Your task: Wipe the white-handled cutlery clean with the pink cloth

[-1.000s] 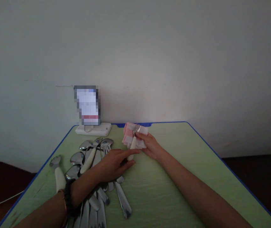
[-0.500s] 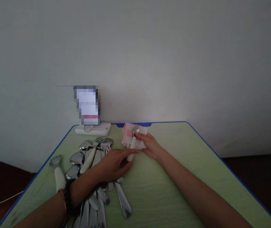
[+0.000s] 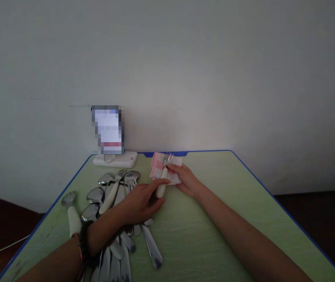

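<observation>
A fork (image 3: pixel 162 181) with a pale handle and metal tines lies slanted against a folded pink-and-white cloth (image 3: pixel 157 166), tines pointing away from me. My left hand (image 3: pixel 139 201) grips the handle's lower end between finger and thumb. From the right, my right hand (image 3: pixel 187 180) holds the cloth, its thumb pressed near the fork's neck and the other fingers behind the cloth. Under and around my left forearm is a pile of cutlery: a spoon (image 3: pixel 95 195), another pale-handled fork (image 3: pixel 110 199) and several metal handles (image 3: pixel 152 246).
A pale-handled utensil (image 3: pixel 73 219) lies apart at the pile's left. A phone with a blurred screen (image 3: pixel 108 131) leans upright above a white block (image 3: pixel 116 159) at the table's back left. The green table (image 3: pixel 214 235) has a blue edge and meets a grey wall (image 3: pixel 214 78).
My left hand's index finger has shifted slightly up the fork's handle. The right hand and the cloth have hardly moved.
</observation>
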{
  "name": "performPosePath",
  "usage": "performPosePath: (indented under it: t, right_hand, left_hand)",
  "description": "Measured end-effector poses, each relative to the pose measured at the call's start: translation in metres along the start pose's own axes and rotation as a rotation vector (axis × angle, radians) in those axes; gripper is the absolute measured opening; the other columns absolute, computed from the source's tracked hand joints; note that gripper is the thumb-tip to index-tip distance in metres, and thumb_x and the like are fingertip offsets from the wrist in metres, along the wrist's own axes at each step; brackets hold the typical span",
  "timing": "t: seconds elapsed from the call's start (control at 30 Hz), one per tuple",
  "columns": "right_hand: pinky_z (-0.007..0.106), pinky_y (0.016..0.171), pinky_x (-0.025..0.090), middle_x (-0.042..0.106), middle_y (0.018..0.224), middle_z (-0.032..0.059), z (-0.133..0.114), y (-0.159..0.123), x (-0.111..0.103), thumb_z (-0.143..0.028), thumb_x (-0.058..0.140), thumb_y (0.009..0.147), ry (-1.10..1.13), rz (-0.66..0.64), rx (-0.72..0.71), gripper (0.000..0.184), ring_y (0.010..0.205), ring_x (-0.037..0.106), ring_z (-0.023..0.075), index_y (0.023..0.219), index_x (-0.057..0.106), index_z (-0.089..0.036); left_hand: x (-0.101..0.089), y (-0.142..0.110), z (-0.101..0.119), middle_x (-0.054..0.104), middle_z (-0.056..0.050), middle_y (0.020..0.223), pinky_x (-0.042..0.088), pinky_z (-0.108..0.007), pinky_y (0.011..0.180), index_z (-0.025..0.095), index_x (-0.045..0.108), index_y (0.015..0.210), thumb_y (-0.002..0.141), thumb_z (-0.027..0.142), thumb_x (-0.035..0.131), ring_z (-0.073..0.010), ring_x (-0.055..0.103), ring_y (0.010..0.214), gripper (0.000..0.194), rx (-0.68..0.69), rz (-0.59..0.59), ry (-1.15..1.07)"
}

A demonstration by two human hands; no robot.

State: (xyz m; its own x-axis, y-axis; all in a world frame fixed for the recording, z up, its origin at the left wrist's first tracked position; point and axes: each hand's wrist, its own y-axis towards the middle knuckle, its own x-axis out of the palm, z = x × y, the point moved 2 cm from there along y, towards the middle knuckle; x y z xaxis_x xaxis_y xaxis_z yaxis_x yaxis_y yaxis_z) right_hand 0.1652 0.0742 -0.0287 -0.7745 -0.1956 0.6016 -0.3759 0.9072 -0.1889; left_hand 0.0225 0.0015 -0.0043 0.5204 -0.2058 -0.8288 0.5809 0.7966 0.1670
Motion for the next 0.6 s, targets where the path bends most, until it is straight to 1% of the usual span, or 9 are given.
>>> performPosePath:
  t: [0.17,0.3,0.37,0.47,0.6]
  right_hand:
    - [0.024,0.056,0.045,0.069,0.066,0.0002,0.0,-0.001,0.0,-0.02,0.071,0.06,-0.002,-0.008,0.005,0.02,0.055,0.06,0.0115,0.078,0.064,-0.013]
    - [0.024,0.055,0.045,0.068,0.063,-0.0002,0.0,0.0,0.0,-0.022,0.072,0.059,-0.009,-0.02,0.005,0.02,0.052,0.058,0.0113,0.075,0.064,-0.014]
    - [0.024,0.054,0.044,0.067,0.061,-0.0006,0.0,0.0,0.0,-0.023,0.072,0.058,-0.013,-0.022,0.002,0.019,0.051,0.058,0.0114,0.073,0.063,-0.014]
    - [0.023,0.053,0.043,0.066,0.059,-0.0009,0.0,0.0,0.0,-0.024,0.072,0.059,-0.015,-0.019,-0.001,0.019,0.052,0.057,0.0115,0.072,0.063,-0.014]
    - [0.023,0.052,0.041,0.064,0.057,-0.0019,-0.001,-0.001,0.001,-0.025,0.072,0.059,-0.031,-0.016,0.002,0.018,0.051,0.056,0.0112,0.07,0.061,-0.015]
  left_hand:
    - [0.001,0.0,0.0,0.053,0.004,0.061,0.033,-0.023,0.052,0.018,0.034,0.127,0.086,0.027,0.045,-0.0128,0.049,0.053,0.044,-0.035,0.001,-0.021]
    - [0.003,0.0,-0.003,0.058,0.002,0.074,0.034,-0.024,0.053,0.018,0.026,0.126,0.086,0.026,0.044,-0.0124,0.05,0.056,0.045,-0.051,0.014,-0.09]
    - [0.005,0.0,-0.006,0.06,0.0,0.08,0.036,-0.025,0.055,0.017,0.024,0.123,0.085,0.027,0.045,-0.0129,0.051,0.058,0.044,-0.058,0.038,-0.105]
    - [0.007,0.0,-0.01,0.059,-0.001,0.081,0.037,-0.026,0.056,0.017,0.028,0.116,0.084,0.031,0.047,-0.0134,0.051,0.059,0.04,-0.102,0.073,-0.114]
    - [0.009,0.001,-0.013,0.058,0.001,0.074,0.038,-0.025,0.053,0.018,0.034,0.106,0.083,0.034,0.05,-0.0134,0.052,0.058,0.033,-0.179,0.075,-0.137]
